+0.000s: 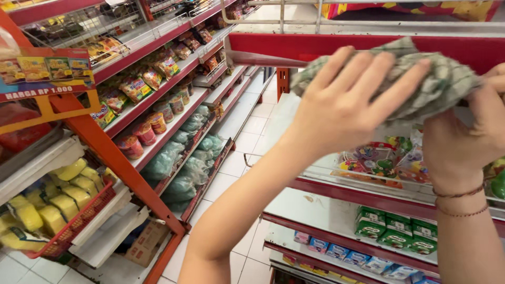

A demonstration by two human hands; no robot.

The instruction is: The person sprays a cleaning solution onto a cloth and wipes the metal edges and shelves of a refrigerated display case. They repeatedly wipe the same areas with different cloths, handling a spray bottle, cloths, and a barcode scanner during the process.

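Left hand (344, 102) — fingers spread flat over a bunched green checked cloth (421, 84), pressing it rather than pinching it. Right hand (463, 142) — closed around the cloth's right end from below, with thin cord bracelets (462, 202) on the wrist. The cloth sits between the two hands, raised against the red upper shelf (342, 44) just behind them.

The cloth looks soft, light and limp; it would likely fold wherever it is taken and is probably best held in a bunch, as shown, not by an edge. Nothing about it looks fragile or slippery.

Below the hands, a white shelf (326, 202) carries colourful packets (368, 163); lower again stand green cartons (394, 229) and blue boxes (336, 250). Left of the left hand, across a white tiled floor (247, 142), red racks (131, 68) hold snack bags, and yellow sponges fill a red basket (79, 215). The shelf rim near the cloth is the closest obstruction.
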